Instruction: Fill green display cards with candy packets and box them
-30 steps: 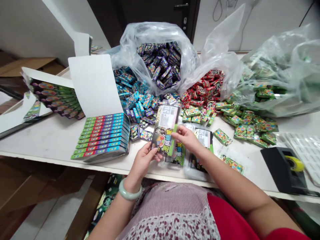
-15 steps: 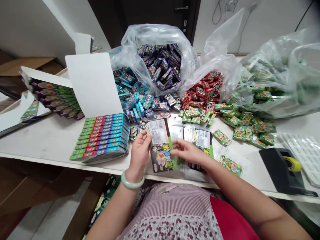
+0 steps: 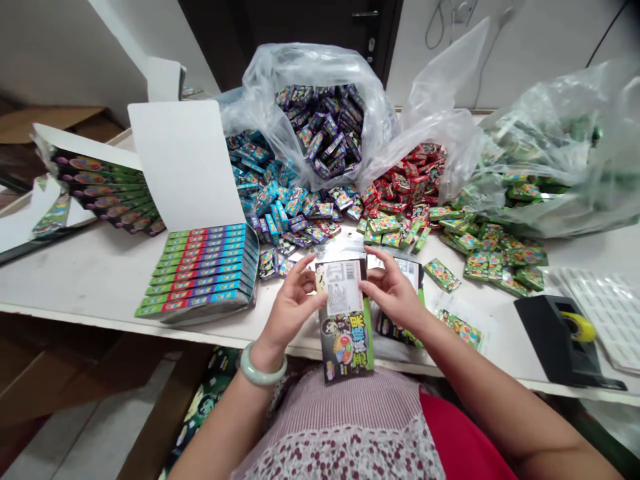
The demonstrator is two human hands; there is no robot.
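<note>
Between my hands is a flat black and green candy packet [image 3: 345, 333] with a white label on its upper half and a clear plastic flap at its top. My left hand [image 3: 294, 303] pinches its left edge with thumb and fingers. Along the right edge, my right hand [image 3: 393, 290] grips it near the top corner. The packet's lower end reaches past the table's front edge. Partly behind my right hand lies another black and green packet [image 3: 407, 330] in clear wrap. Small green candy boxes [image 3: 443, 275] lie to the right of it.
A display carton [image 3: 200, 267] with rows of coloured boxes stands at the left, lid raised. Plastic bags spill purple boxes [image 3: 330, 143], blue boxes [image 3: 255, 163], red boxes [image 3: 407, 177] and green ones along the back. A tape dispenser [image 3: 560, 340] and label sheets [image 3: 600, 307] sit at the right.
The packet has moved right and toward my body. My right hand has come up to grip its right edge, and my left hand has shifted right with it.
</note>
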